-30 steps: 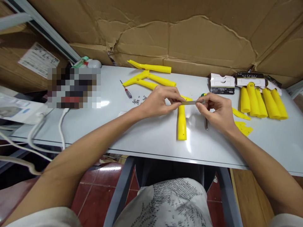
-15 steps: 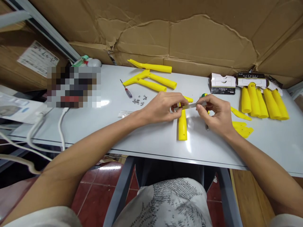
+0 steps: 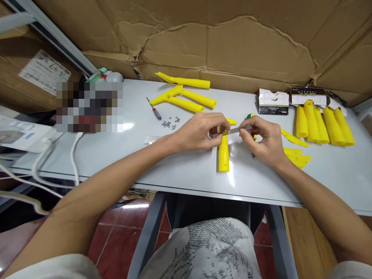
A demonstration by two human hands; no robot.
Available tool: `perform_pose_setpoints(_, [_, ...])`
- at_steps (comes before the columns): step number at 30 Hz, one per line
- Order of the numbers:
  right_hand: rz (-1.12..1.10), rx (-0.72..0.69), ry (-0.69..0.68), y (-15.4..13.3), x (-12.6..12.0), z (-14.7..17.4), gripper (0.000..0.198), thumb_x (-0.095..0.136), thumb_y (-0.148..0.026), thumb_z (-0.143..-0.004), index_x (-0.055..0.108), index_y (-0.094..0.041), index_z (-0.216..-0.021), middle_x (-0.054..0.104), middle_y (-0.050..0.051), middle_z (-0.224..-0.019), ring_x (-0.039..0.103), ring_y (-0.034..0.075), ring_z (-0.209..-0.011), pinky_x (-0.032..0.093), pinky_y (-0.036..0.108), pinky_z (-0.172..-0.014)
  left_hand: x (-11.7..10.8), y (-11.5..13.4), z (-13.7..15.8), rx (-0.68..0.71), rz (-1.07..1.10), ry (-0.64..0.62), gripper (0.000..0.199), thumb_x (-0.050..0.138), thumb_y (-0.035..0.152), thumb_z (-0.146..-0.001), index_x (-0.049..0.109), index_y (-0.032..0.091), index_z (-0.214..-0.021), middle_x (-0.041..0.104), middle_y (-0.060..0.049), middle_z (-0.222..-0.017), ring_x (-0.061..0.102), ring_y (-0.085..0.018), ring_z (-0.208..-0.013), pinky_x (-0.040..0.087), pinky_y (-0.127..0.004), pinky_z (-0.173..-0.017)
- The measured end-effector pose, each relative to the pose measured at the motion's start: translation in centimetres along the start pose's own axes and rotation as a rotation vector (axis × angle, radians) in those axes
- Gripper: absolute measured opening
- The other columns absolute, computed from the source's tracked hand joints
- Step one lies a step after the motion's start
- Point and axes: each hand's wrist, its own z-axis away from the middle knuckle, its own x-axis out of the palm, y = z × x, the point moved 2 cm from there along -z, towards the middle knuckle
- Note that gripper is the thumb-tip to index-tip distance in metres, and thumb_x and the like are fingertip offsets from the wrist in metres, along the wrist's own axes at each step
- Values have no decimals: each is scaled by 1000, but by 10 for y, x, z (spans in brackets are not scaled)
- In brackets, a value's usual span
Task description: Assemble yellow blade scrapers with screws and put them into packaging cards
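A thin, flat metal strip (image 3: 232,131) spans the gap between my two hands above the desk. My left hand (image 3: 200,131) pinches its left end with the fingertips, and my right hand (image 3: 266,141) pinches the other end between thumb and forefinger. Below the strip, close to my left fingers, lies a yellow plastic handle (image 3: 223,157), its upper part partly covered by that hand. A green-and-yellow tool grip (image 3: 250,116) shows behind my right fingers; most of that tool is hidden.
Left of my hands are a small screwdriver (image 3: 157,113), several screws (image 3: 167,124) and a clear plastic packet (image 3: 151,140). Joined yellow handles (image 3: 186,102) lie at the back. To the right are yellow flat pieces (image 3: 295,138), small boxes (image 3: 273,104) and several yellow handles (image 3: 312,126).
Both hands keep their pinch on the metal strip, with only tiny finger movements. The whole view has shifted very slightly.
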Motion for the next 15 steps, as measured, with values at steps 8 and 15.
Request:
perform_pose_setpoints(8, [2, -81, 30, -1, -1, 0, 15, 69, -32, -101, 79, -22, -95, 65, -1, -71, 56, 12, -61, 48, 31, -61, -10, -10, -4, -274, 331, -94, 19, 80, 38, -99, 82, 19, -101, 84, -3, -92, 73, -10, -77, 59, -20, -73])
perform_pose_setpoints(15, [-147, 12, -40, 8, 2, 2, 15, 70, -35, -104, 76, -23, -109, 77, 2, -96, 65, 10, -62, 54, 28, -59, -9, -12, -4, -339, 439, -90, 27, 92, 40, -93, 78, 17, -96, 80, -4, -93, 71, -9, -74, 60, -21, -73])
